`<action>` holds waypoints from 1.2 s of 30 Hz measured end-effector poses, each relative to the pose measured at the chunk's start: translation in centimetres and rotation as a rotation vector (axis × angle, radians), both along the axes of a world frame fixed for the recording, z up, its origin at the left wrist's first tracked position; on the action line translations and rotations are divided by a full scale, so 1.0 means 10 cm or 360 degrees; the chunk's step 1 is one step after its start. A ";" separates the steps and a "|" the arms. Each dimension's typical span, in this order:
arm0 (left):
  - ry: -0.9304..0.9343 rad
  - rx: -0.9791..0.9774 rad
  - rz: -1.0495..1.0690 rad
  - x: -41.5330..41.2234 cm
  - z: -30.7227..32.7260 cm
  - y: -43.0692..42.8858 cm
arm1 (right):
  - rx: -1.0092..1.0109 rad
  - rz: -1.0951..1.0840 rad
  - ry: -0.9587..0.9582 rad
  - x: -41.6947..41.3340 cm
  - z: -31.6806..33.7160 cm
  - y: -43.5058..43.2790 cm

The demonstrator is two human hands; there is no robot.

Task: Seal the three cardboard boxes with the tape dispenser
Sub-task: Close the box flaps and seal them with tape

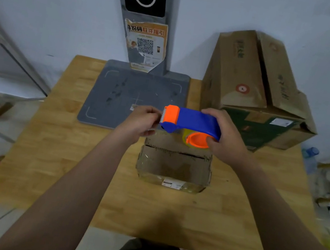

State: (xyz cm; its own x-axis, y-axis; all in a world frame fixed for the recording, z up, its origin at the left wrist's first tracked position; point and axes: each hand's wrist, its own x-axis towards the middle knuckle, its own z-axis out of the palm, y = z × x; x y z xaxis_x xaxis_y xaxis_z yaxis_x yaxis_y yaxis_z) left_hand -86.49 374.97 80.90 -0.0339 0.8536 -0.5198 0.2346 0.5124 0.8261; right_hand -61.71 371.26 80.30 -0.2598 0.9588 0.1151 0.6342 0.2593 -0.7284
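Observation:
My right hand (226, 139) grips a blue and orange tape dispenser (192, 123) above the far edge of a small cardboard box (174, 166) on the wooden table (60, 161). My left hand (141, 121) has its fingers curled at the dispenser's orange toothed end, pinching there; the clear tape itself is hard to see. The small box's flaps are folded down with a dark seam across the top. Two larger cardboard boxes stand at the back right: a tall tilted one (248, 71) leaning on a green-printed one (269, 130).
A grey scanner stand (134, 95) with a flat base and upright post stands at the table's back middle against the white wall. A plastic bottle (310, 157) sits off the right edge. Metal frame bars run on the left.

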 end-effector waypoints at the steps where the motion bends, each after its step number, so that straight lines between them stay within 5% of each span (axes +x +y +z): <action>1: 0.0012 -0.0002 -0.0010 -0.02 -0.04 -0.02 | -0.0004 0.0011 -0.0026 0.00 -0.02 -0.01; 10: 0.0041 0.0013 0.0130 -0.23 -0.59 -0.01 | 0.0086 0.0103 -0.0161 -0.03 -0.50 0.12; 17: 0.0014 0.0014 0.0180 -0.40 -1.06 0.04 | 0.0219 -0.0021 0.0118 0.02 -0.78 0.21; 30: -0.0275 0.0656 0.0399 -0.37 -1.86 -0.17 | 0.0831 0.0109 0.0042 0.00 -1.64 -0.10; 36: -0.0439 0.0650 0.0348 -0.31 -1.98 -0.36 | 0.0591 -0.0167 0.0382 0.08 -1.89 -0.39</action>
State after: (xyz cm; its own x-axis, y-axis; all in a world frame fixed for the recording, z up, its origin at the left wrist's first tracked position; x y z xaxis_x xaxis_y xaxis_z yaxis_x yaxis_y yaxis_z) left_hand -89.60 371.38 61.07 -0.1426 0.9765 -0.1619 -0.0954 0.1492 0.9842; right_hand -60.91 367.31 61.40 -0.0873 0.8610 0.5011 0.4956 0.4739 -0.7279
